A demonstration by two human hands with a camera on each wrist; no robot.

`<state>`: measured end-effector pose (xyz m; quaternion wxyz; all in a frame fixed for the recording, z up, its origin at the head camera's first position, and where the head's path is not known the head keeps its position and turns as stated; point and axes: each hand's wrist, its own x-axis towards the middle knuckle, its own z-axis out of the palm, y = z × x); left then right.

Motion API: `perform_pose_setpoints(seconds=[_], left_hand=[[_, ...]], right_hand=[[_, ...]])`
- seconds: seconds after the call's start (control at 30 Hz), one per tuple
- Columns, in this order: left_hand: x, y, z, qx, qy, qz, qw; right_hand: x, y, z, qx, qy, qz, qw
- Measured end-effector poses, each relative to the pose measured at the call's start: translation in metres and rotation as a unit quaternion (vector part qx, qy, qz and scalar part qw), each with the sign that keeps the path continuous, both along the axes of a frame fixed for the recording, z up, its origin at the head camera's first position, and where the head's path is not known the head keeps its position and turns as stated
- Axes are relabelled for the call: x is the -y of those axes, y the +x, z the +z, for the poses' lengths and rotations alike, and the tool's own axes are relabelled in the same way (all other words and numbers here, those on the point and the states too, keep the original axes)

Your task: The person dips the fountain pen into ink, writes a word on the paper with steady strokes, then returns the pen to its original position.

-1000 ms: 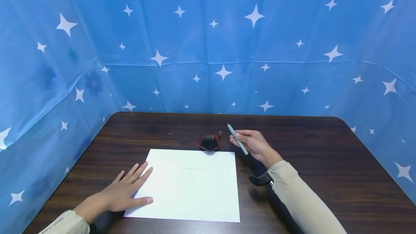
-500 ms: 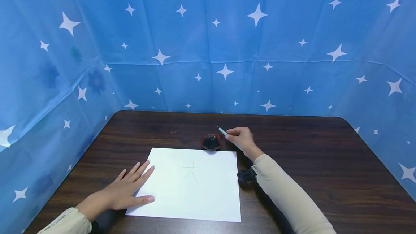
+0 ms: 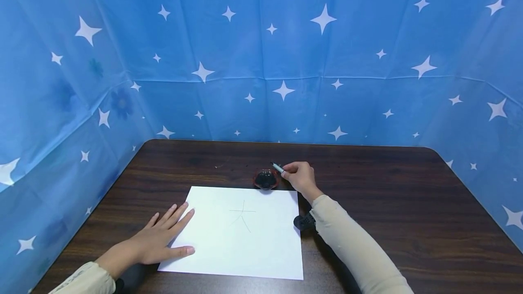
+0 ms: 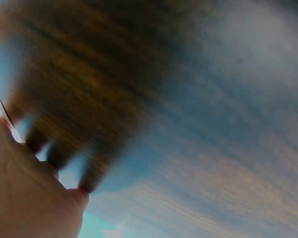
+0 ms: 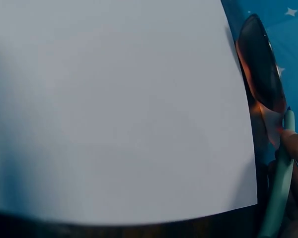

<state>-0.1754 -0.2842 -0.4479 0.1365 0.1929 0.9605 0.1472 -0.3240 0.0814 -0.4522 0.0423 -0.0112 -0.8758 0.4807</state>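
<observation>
My left hand [image 3: 152,243] lies flat with fingers spread across the left edge of a white sheet of paper [image 3: 265,251]. Thin dark strokes on the sheet form a cross with two slanting lines beneath. My right hand [image 3: 301,178] pinches a pale green pen [image 3: 278,167] just beyond the sheet's far right corner. Its dark tip points up and left, close to a small reddish see-through dish [image 3: 265,179] that looks filled with black. In the right wrist view the pen [image 5: 279,196] lies by the narrow end of the dish [image 5: 262,64]; whether they touch, I cannot tell.
The dark wooden table [image 3: 392,203] extends on both sides of the paper. A blue curtain [image 3: 261,58] with white stars stands behind and at both sides. A dark band [image 3: 304,222] shows at my right wrist. Tiny marks dot the wood left of the dish.
My right hand has moved left toward the dish with the pen, and the pen now lies lower and flatter. My left hand keeps its place on the paper.
</observation>
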Motion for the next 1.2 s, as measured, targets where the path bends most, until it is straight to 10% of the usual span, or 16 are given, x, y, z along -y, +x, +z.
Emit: perform_pose_setpoints(seconds=[0.23,0.8,1.0,1.2], left_hand=[[0.007,-0.004,-0.013,-0.008,-0.020,0.008,0.9997],[0.004,-0.004,0.003,0.033,0.047,0.015,0.9982],[0.004,-0.014,0.023,0.083,0.095,0.031,0.9915],[0.006,-0.027,0.047,0.036,0.057,0.037,0.9970]], right_hand=[[0.003,0.002,0.000,-0.007,0.008,0.006,0.9999],[-0.016,0.001,0.007,0.012,0.021,0.057,0.9981],[-0.035,0.004,0.033,-0.012,0.071,0.116,0.9907],[-0.061,0.012,0.064,-0.069,0.126,0.159,0.9768]])
